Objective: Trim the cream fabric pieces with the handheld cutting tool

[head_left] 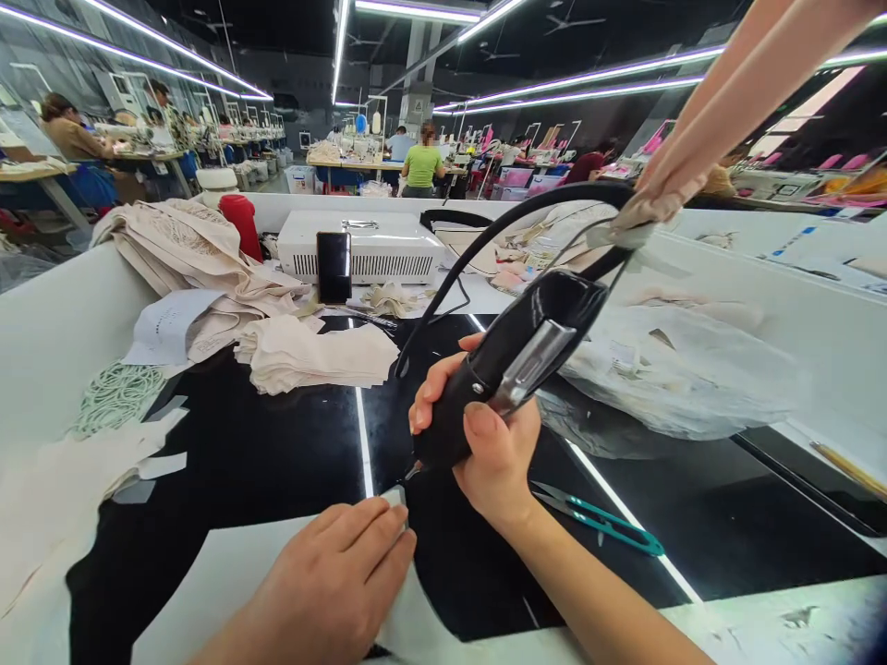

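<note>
My right hand (495, 448) is wrapped around a black corded handheld tool (509, 360) with a metal lever along its side. The tool tilts down to the left, and its small metal tip sits close to the corner of a white sheet-like piece (225, 573). I cannot tell whether the tip touches it. Flat on that piece lies my left hand (339, 563), fingers stretched out near the corner, holding nothing. A pair of teal-handled thread snips (610, 526) rests on the black table surface (277, 462), right of the tool.
Stacked cream cloth pieces (325, 356) lie ahead, beside a phone (334, 268) and a white vented box (370, 245). Green cord (121, 397) is heaped at left. A filled plastic bag (686, 374) sits right. The tool's black cable (478, 240) loops overhead. Co-workers sit beyond.
</note>
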Motion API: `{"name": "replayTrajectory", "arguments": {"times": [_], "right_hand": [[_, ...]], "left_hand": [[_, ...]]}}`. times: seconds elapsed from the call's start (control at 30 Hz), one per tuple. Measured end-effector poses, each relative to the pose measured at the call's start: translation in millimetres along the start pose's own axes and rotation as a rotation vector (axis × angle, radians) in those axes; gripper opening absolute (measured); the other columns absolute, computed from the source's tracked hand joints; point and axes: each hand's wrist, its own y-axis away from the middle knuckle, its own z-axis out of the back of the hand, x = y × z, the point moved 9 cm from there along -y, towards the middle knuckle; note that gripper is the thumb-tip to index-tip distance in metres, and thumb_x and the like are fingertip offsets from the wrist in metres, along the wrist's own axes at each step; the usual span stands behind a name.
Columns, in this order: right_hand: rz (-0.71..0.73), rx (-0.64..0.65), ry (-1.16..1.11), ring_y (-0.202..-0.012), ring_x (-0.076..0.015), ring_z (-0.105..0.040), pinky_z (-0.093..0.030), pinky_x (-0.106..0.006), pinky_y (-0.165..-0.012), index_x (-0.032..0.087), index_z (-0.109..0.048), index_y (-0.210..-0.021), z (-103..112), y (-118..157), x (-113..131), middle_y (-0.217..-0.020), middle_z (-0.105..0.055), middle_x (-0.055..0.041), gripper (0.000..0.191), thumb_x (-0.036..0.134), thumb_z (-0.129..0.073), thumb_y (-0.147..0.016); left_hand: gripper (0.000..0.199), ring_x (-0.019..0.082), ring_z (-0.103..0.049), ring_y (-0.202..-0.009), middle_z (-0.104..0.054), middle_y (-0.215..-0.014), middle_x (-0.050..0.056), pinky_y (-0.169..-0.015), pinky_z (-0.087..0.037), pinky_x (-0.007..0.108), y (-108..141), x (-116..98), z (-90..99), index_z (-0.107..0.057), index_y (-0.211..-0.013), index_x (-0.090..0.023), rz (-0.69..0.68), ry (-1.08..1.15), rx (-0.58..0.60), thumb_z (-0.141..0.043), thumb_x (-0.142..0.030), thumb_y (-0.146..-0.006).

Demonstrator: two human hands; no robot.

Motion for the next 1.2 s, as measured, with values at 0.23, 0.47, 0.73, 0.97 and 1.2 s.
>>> {"name": "replayTrajectory", "arguments": {"times": [0.23, 0.47, 0.73, 0.97, 1.2], "right_hand": [[-0.016, -0.002, -0.05, -0.054, -0.0129, -0.06, -0.054, -0.027, -0.048, 0.027, -0.058, -0.113, -3, 2, 1, -0.079, -0.066, 0.0038, 0.045, 0.048, -0.083, -0.083], [-0.038, 0.001, -0.08, -0.054, -0.0129, -0.061, -0.055, -0.027, -0.047, 0.027, -0.058, -0.114, -5, 4, -1, -0.08, -0.067, 0.0036, 0.047, 0.05, -0.084, -0.082], [-0.04, 0.014, -0.043, -0.054, -0.0132, -0.06, -0.053, -0.026, -0.048, 0.029, -0.055, -0.115, -7, 9, -4, -0.08, -0.066, 0.0044, 0.047, 0.051, -0.082, -0.083], [-0.031, 0.015, -0.044, -0.055, -0.0126, -0.062, -0.054, -0.026, -0.049, 0.028, -0.056, -0.112, -10, 7, 0, -0.08, -0.066, 0.0045, 0.043, 0.048, -0.082, -0.084], [-0.031, 0.016, -0.019, -0.054, -0.0131, -0.063, -0.054, -0.027, -0.048, 0.028, -0.056, -0.111, -11, 7, 1, -0.08, -0.067, 0.0045, 0.044, 0.05, -0.082, -0.083]], "left_hand": [[0.029, 0.021, -0.071, -0.108, -0.077, -0.12, 0.006, -0.087, -0.058, 0.03, 3, 1, -4.5, -0.072, -0.116, -0.013, 0.006, 0.018, 0.021, -0.045, -0.011, -0.107], [0.028, 0.022, -0.071, -0.109, -0.076, -0.12, 0.007, -0.088, -0.059, 0.032, 4, 1, -7.3, -0.072, -0.117, -0.012, 0.004, 0.034, 0.021, -0.046, -0.012, -0.106], [0.028, 0.023, -0.071, -0.107, -0.076, -0.12, 0.008, -0.088, -0.059, 0.033, 7, 2, -12.9, -0.07, -0.12, -0.011, 0.018, 0.037, 0.063, -0.046, -0.013, -0.107], [0.03, 0.024, -0.071, -0.106, -0.075, -0.121, 0.009, -0.084, -0.06, 0.034, 10, 3, -15.2, -0.069, -0.121, -0.011, 0.027, 0.037, 0.103, -0.045, -0.01, -0.104], [0.031, 0.026, -0.071, -0.11, -0.072, -0.129, 0.012, -0.083, -0.061, 0.035, 13, 3, -16.2, -0.067, -0.125, -0.011, 0.024, 0.031, 0.119, -0.046, -0.01, -0.102]]}}
